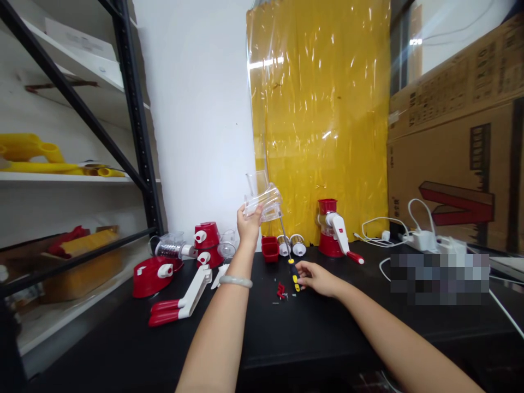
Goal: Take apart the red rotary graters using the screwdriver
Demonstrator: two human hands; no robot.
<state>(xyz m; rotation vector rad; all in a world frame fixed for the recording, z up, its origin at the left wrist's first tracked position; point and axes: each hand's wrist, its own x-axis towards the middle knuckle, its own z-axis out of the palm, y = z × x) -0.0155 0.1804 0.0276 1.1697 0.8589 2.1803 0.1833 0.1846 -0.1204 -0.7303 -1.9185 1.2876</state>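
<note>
My left hand (250,221), with a pale bangle on its wrist, grips a clear plastic housing (264,199) raised above the table. My right hand (313,277) has its fingers closed around the black and yellow handle of a screwdriver (293,271). The long shaft slants up, its tip at the lower right part of the housing; I cannot tell whether it touches a screw. Below, small red pieces (280,290) and tiny metal bits lie on the black table (262,333).
An assembled red and white rotary grater (331,232) stands at the back right. Red bases (152,277) and white crank handles with red grips (186,300) lie left. Two drum cutters (298,245) sit behind. White cables and adapters (423,240) lie right, before a large cardboard box (454,147).
</note>
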